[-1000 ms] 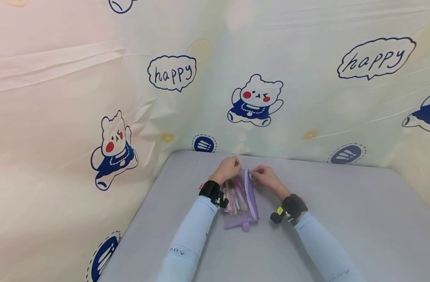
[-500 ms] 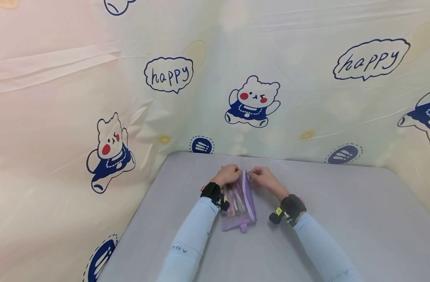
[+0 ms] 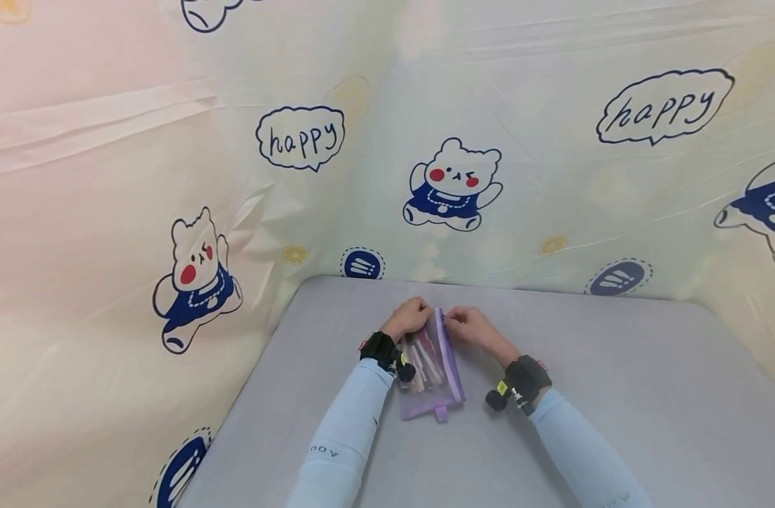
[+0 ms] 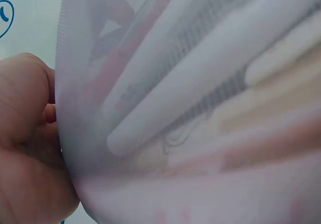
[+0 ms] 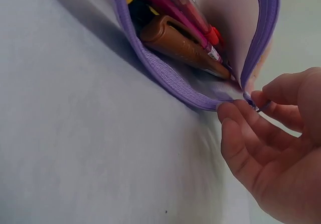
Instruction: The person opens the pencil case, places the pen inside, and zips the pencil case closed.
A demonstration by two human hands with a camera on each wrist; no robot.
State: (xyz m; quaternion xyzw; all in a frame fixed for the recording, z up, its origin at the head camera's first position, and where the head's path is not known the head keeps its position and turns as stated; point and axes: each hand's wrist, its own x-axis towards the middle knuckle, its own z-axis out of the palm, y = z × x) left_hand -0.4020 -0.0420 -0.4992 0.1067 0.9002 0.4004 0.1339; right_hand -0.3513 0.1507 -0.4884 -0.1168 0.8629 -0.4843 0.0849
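A see-through pencil case (image 3: 418, 406) with purple zipper edging (image 3: 449, 363) lies between both hands in the head view. Several pens and markers show through its side. My left hand (image 3: 411, 315) grips the far left corner; in the left wrist view its curled fingers (image 4: 30, 108) sit at the case's edge. At the far end of the zipper, my right hand (image 3: 471, 327) pinches the small zipper pull (image 5: 258, 106) between thumb and fingers. In the right wrist view the mouth gapes, with a brown marker (image 5: 183, 45) and a magenta pen (image 5: 173, 8) inside.
A grey tabletop (image 3: 616, 381) extends around the case on every side. Behind and to the left hangs a pale curtain (image 3: 375, 190) printed with bears and "happy" bubbles. Both wrists wear black camera straps (image 3: 529, 376).
The head view has shifted slightly. My right hand has edged a little left, closer against the zipper's far end. My left hand and the case have come slightly nearer.
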